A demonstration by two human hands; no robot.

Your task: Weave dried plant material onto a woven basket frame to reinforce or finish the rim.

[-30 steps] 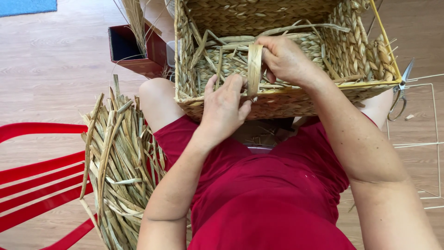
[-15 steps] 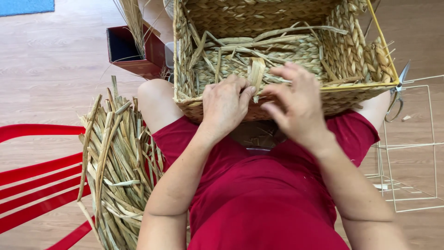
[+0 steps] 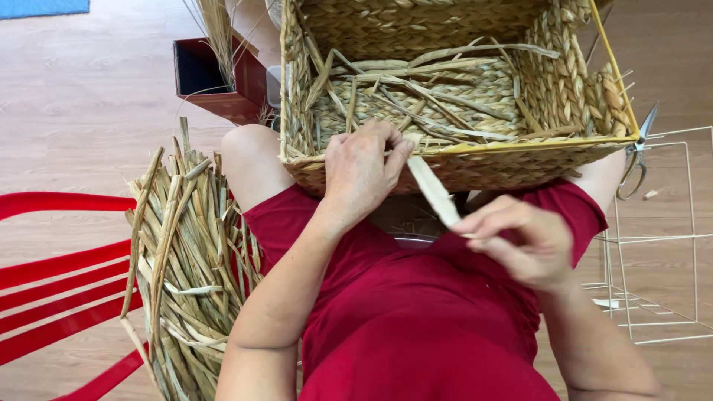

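Note:
A rectangular woven straw basket (image 3: 475, 167) rests on my knees, its near rim edged with a yellow wire. My left hand (image 3: 364, 171) presses on that near rim, fingers pinching the base of a flat pale straw strand (image 3: 433, 191). My right hand (image 3: 523, 241) grips the strand's free end and holds it taut over my lap, below the basket. Loose strands lie inside the basket.
A bundle of dried straw (image 3: 189, 275) leans by my left leg. A red chair (image 3: 59, 275) stands at the left, a dark red box (image 3: 215, 78) with stalks behind it. Scissors (image 3: 637, 156) and a white wire frame (image 3: 657, 238) lie at the right.
My right hand has come off the basket rim and drawn the strand down toward my lap. My left hand stayed on the rim.

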